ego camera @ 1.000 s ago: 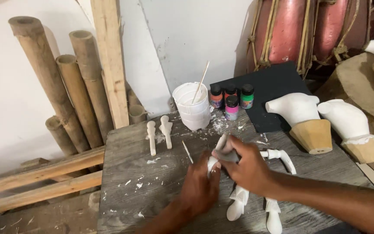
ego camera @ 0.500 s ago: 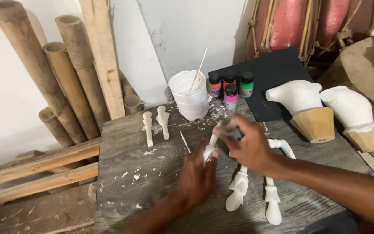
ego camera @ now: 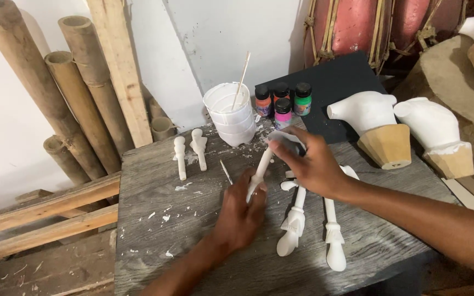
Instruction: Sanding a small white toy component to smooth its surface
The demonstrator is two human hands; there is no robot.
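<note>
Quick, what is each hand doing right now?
Left hand: closed on the lower end of a slim white carved piece.
Right hand: closed on its upper end.

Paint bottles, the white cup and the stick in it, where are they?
Paint bottles [ego camera: 283, 100], head view, on the caps.
White cup [ego camera: 230, 115], head view, on its side.
Stick [ego camera: 242, 74], head view, on its middle.

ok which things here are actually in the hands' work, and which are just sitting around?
In hand:
left hand grips the lower end of a white carved piece
right hand presses a small grey pad on its upper end

Lying about:
two white pieces by the right wrist
two small white pieces
white cup stack with stick
paint bottles
two white shapes on wooden bases
bamboo poles
</note>
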